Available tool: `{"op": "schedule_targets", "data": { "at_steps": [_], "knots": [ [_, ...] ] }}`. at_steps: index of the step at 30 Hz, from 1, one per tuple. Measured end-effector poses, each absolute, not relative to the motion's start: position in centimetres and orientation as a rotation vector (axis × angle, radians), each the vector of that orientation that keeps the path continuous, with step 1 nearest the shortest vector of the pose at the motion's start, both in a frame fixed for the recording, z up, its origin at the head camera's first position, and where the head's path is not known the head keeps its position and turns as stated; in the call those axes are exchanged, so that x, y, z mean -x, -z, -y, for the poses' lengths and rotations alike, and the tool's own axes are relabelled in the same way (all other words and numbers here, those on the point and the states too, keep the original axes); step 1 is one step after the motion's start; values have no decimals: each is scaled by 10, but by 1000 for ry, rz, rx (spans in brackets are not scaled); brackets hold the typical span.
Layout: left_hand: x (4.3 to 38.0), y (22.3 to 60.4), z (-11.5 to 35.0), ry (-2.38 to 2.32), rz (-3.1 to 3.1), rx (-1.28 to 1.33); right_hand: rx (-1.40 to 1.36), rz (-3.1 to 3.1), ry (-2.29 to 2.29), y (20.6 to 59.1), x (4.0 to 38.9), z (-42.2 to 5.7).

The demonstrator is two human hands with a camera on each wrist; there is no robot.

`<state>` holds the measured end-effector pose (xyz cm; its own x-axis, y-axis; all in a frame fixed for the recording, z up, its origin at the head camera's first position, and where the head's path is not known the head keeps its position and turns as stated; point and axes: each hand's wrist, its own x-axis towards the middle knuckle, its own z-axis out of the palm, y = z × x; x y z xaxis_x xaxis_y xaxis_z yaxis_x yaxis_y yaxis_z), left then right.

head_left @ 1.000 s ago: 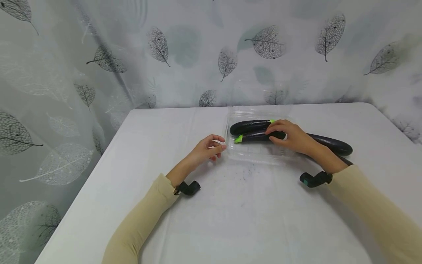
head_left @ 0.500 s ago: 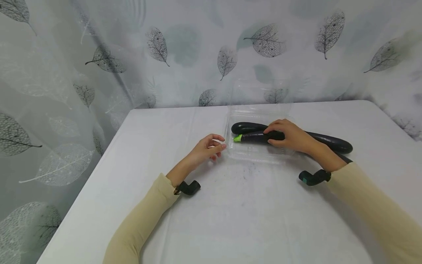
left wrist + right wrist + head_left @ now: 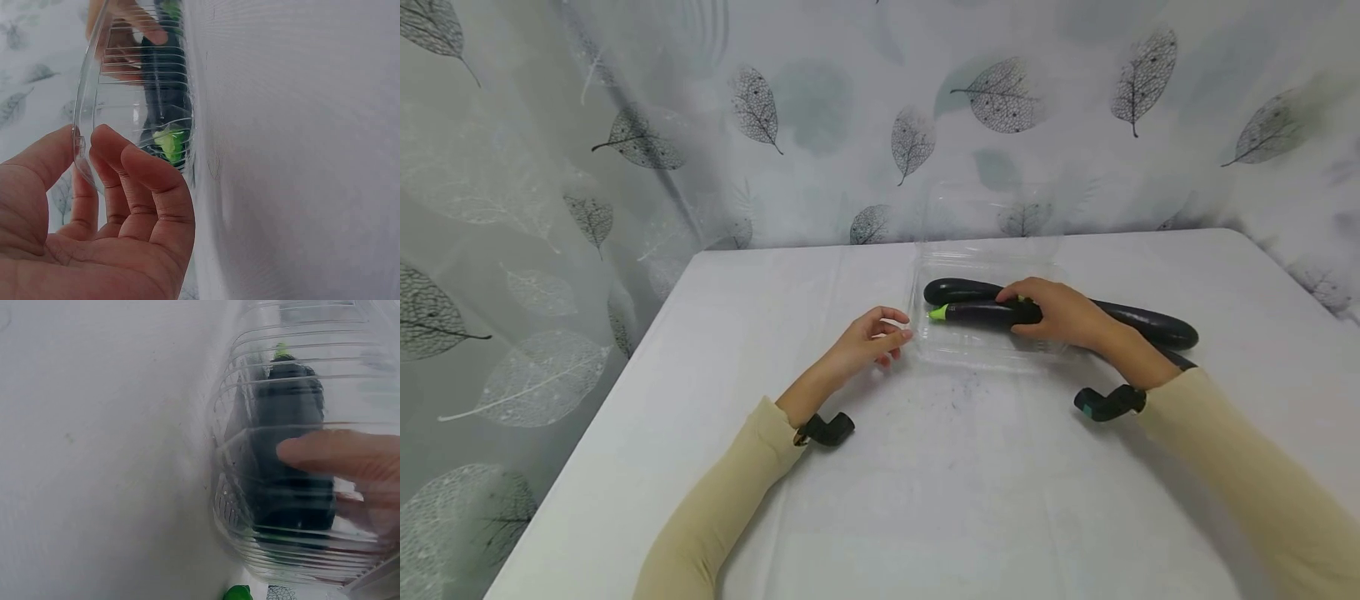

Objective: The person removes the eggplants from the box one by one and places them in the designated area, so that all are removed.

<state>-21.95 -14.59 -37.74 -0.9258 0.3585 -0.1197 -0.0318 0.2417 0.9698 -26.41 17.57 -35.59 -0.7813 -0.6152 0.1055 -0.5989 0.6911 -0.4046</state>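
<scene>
In the head view, a clear plastic clamshell container (image 3: 970,343) lies with its lid raised at the back. Two dark eggplants lie side by side inside. My right hand (image 3: 1056,313) holds the front eggplant (image 3: 981,313), whose green stem end points left. Behind it is the rear eggplant (image 3: 953,290), partly hidden by the front one and the hand. In the right wrist view, my thumb (image 3: 325,453) shows through the container wall against the dark skin. At the container's left side, my left hand (image 3: 125,212) pinches the rim (image 3: 80,106) between thumb and fingers.
To the right of the container, another eggplant (image 3: 1150,325) lies on the white table (image 3: 925,500). One more eggplant (image 3: 1177,358) is mostly hidden under my right wrist. A leaf-patterned curtain (image 3: 820,108) hangs behind and left of the table.
The rear eggplant has shifted slightly towards the front one, and its green end is now mostly behind my right fingers. The right hand has barely moved. My left hand stays at the container's edge.
</scene>
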Motion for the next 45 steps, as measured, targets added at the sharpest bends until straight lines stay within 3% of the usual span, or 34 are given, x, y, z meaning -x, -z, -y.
{"op": "schedule_targets", "data": {
  "at_steps": [26,45],
  "knots": [
    [219,378,147,-1720,-2203,-295,989,-2859,863,359,256,-177],
    [219,378,147,-1725,-2191,-298,1135,-2904,933,358,254,-179]
  ]
}}
